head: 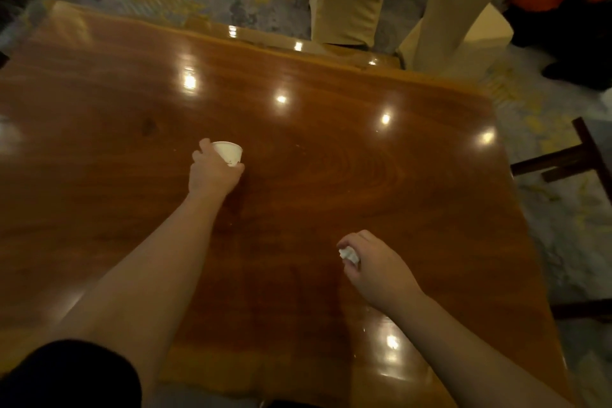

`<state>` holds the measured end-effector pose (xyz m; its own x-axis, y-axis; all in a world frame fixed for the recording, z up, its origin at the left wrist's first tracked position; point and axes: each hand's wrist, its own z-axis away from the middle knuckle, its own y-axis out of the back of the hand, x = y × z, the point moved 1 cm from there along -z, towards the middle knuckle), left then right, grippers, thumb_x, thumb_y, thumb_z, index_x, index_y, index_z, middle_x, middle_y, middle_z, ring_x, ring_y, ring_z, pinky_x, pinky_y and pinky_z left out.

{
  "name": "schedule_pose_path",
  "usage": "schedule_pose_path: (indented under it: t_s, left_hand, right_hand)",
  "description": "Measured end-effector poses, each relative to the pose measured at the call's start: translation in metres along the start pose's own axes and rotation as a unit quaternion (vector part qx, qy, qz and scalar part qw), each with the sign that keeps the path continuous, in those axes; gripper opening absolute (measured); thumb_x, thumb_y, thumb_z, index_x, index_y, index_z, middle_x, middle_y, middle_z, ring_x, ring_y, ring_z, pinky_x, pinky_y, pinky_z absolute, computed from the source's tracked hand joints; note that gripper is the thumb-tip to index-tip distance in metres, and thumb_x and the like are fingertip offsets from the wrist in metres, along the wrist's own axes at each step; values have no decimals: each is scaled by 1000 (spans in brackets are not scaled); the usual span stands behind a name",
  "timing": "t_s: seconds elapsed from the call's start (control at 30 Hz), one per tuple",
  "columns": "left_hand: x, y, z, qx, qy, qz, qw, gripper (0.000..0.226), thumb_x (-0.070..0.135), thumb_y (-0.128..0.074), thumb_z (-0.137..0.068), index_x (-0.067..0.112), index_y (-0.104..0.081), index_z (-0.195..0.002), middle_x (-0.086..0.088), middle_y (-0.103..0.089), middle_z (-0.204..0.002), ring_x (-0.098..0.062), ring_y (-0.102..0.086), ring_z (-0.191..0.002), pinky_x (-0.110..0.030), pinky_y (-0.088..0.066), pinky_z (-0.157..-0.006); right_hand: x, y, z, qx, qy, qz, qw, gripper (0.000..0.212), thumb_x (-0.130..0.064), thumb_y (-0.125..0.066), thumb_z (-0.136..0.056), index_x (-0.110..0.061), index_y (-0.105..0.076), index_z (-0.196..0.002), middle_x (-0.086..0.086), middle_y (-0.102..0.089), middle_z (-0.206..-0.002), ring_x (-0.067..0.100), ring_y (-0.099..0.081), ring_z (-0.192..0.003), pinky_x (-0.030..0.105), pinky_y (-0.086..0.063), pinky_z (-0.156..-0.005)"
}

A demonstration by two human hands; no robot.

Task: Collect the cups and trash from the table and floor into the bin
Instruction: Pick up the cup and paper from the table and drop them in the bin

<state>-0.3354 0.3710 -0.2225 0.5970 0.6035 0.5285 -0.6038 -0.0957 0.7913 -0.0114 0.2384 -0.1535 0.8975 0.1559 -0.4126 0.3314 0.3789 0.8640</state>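
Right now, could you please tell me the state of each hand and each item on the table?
left hand: closed around the paper cup
paper cup: white, tilted, gripped by its side over the table
right hand: closed on the crumpled paper
crumpled paper: white, balled up, held in the fingers
table: glossy wood, nothing else on it

Bare forearms, black short sleeve (66, 374)

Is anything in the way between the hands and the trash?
No. The left hand already grips the white paper cup, and the right hand holds the crumpled white paper. No bin is in view.
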Motion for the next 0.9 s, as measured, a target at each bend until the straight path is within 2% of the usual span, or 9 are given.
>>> schedule_pose_path:
  t_s: [0.13,0.3,0.57,0.7,0.83,0.9]
  left_hand:
    - [1,0,24,9,-26,-16,999,100,46,-82,-70,22,-21,-145,-15,-42,-141,-43,-51,-118,-53,-48,-88]
    - [3,5,89,12,-29,-1,1000,101,46,-86,-64,22,-26,-142,-11,-47,-140,-38,-53,-118,-52,-49,-92]
    - [-2,15,271,14,-47,83,995,98,46,-89,-62,23,-33,-139,-5,-51,-136,-26,-55,-113,-48,-56,-85]
    - [-8,10,382,56,-37,103,992,96,50,-88,-62,25,-35,-138,-1,-54,-131,-20,-55,-106,-31,-53,-70]
    - [-10,0,459,63,-30,137,988,98,50,-88,-60,25,-35,-138,-2,-53,-129,-22,-55,-107,-36,-54,-76]
    - [-10,-11,503,56,-35,144,987,95,54,-86,-61,29,-35,-137,3,-53,-126,-19,-56,-103,-32,-53,-71]
  right_hand:
    - [5,3,11,5,6,-5,1000,30,-24,-62,-94,-34,-57,-121,-12,-57,-122,5,-54,-102,16,-48,-78]
    - [12,13,31,11,37,-17,999,31,-20,-61,-95,-29,-57,-124,-9,-59,-124,8,-54,-108,24,-51,-86]
    - [49,40,105,5,132,-22,991,27,-20,-59,-97,-26,-59,-123,-6,-60,-124,11,-53,-109,22,-45,-82]
    - [86,50,172,-4,188,-32,982,27,-20,-60,-95,-28,-59,-121,-7,-61,-120,10,-52,-105,24,-47,-80]
    - [108,51,220,-5,197,-31,980,24,-24,-61,-94,-33,-61,-117,-9,-60,-111,8,-52,-96,27,-52,-77]
    - [123,52,250,-9,204,-32,978,24,-25,-61,-94,-33,-61,-116,-10,-57,-105,10,-51,-93,28,-50,-74]
